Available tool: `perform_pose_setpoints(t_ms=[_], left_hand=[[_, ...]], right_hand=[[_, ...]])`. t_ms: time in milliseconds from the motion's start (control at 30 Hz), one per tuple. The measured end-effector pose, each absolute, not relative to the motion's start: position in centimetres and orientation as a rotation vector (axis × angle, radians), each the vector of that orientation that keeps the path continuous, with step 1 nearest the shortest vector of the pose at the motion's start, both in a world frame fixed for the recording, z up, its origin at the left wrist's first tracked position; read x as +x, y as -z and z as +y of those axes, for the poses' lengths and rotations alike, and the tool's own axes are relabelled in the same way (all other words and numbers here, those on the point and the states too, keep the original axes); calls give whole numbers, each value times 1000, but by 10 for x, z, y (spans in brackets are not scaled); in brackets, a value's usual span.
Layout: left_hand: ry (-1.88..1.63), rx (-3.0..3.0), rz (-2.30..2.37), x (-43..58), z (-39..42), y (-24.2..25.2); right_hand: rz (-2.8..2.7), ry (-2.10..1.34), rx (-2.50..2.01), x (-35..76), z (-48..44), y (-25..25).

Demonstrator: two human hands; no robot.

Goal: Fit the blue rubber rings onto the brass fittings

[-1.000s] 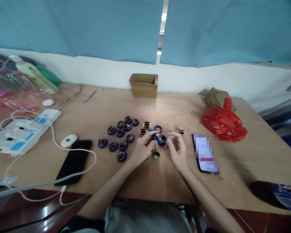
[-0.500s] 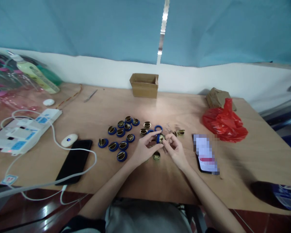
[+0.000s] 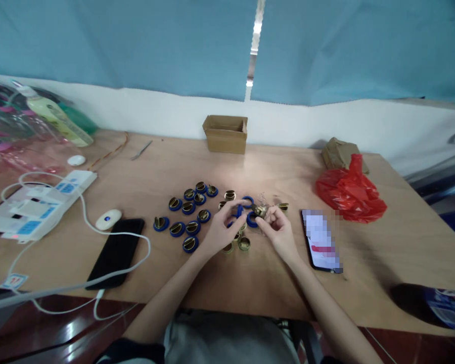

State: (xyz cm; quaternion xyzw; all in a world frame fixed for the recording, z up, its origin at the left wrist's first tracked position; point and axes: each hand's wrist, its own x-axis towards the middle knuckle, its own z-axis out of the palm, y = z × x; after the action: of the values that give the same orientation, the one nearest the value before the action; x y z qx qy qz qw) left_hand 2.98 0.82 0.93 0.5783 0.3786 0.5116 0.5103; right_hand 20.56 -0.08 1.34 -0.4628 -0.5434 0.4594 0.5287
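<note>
My left hand (image 3: pixel 222 230) pinches a blue ring (image 3: pixel 239 210) between thumb and fingers, held up on edge. Just to its right, my right hand (image 3: pixel 281 233) grips a round brass-coloured metal piece (image 3: pixel 260 211) by its edge; the two parts are apart. Another blue ring (image 3: pixel 247 200) lies behind the hands, and one more ring (image 3: pixel 252 220) is between them. Loose brass pieces (image 3: pixel 244 243) sit below and around my fingers, some partly hidden by my left hand. To the left stand several brass pieces seated in blue rings (image 3: pixel 190 244).
Thin wire bits (image 3: pixel 263 197) lie behind my right hand. A lit phone (image 3: pixel 321 242) and a red plastic bag (image 3: pixel 351 194) are to the right. An open cardboard box (image 3: pixel 226 139) stands at the back. A black phone (image 3: pixel 117 250), white cable and power strip (image 3: pixel 56 205) occupy the left.
My hands have moved apart. The blue ring and brass piece, close together between my fingers before, are now separate, the ring in the left hand and the brass piece in the right.
</note>
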Motion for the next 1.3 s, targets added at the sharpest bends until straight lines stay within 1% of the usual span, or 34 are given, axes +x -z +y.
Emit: perform_pose_setpoints(t_ms=[167,333,567,833,1000,1133,1200,1300], left_hand=[[-1072,1545,976,32,5,-11],[-1036,1584,1014,30,6,-13],[-1019,1611,997,25,7,-14],[-978,1561,1017,25,6,-11],[-988,1607,993,26,7,-12],[-947,1639,1028,27,5,-15],[-942,1624,1034,28,4,-15],[-970,1581,1021,27,4,-14]], right_hand=[[-1485,-945,-1115,201,-3,-10],[-1755,-854,-1088,201,-9,-13],[-1783,-836,-1092,206,-9,-14],[-1644,-1016,-1032,210,-4,-17],[-1787,-940,-1059,211,-4,-16],[-1791,-837,-1123,209,-5,-12],[-1756,-892,-1124,207,-5,-13],[-1628,-1096,-1063,206,-4,-19]])
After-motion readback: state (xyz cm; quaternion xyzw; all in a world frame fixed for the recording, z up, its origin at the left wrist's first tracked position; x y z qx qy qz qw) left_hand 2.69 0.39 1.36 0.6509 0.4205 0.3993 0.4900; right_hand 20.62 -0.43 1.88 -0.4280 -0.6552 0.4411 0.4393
